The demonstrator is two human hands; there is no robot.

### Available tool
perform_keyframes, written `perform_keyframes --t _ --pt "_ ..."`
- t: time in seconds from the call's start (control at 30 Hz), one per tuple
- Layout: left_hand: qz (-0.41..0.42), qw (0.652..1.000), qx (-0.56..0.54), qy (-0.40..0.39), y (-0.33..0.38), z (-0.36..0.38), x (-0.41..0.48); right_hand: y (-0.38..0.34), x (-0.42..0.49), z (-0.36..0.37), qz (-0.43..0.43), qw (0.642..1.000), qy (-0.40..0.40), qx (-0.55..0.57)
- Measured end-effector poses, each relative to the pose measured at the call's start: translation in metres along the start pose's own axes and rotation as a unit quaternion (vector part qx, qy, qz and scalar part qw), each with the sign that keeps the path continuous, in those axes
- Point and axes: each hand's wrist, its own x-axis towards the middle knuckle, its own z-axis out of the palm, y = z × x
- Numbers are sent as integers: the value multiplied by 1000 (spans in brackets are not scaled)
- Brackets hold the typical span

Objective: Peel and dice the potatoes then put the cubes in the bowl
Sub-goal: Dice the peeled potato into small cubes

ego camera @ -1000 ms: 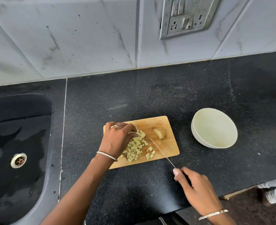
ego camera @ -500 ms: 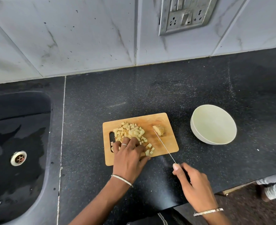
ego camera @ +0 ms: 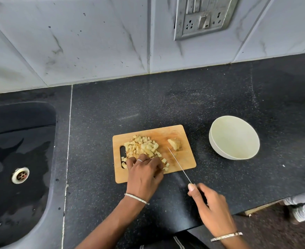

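A person's right hand (ego camera: 212, 211) clasps a knife (ego camera: 179, 165), the handle hidden inside the fist and the forefinger laid toward the thin blade. The blade slants up over a wooden cutting board (ego camera: 186, 159), its tip just beside an uncut potato piece (ego camera: 174, 144). The left hand (ego camera: 144, 174) lies palm-down, bent fingers spread against the near edge of a heap of potato cubes (ego camera: 142, 146); whether any are caught beneath them cannot be told. All the cubes in view sit on the board's left half. To the right, well apart on the black counter (ego camera: 166, 105), a pale bowl (ego camera: 211, 141) shows its inner wall and bottom in full. A wet dark sink (ego camera: 22, 123) is cut off at left, a wall socket plate (ego camera: 202, 17) at the top.
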Motion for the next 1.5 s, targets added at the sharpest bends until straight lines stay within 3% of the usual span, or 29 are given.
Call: perform_keyframes --t 0.2,0.4,1.17,1.3,1.5 --pt "3 1000 -15 16 8 -5 31 -1 6 0 8 1000 17 4" --pt "-14 999 7 -41 16 -1 60 -11 14 -3 4 999 36 12" --pt "-63 997 48 4 8 5 61 -21 25 5 24 999 -33 -8" --pt "-66 996 54 -9 7 6 62 -27 24 6 24 998 -43 -37" --pt "-67 996 47 -35 9 -3 63 -41 22 15 47 984 -41 -167"
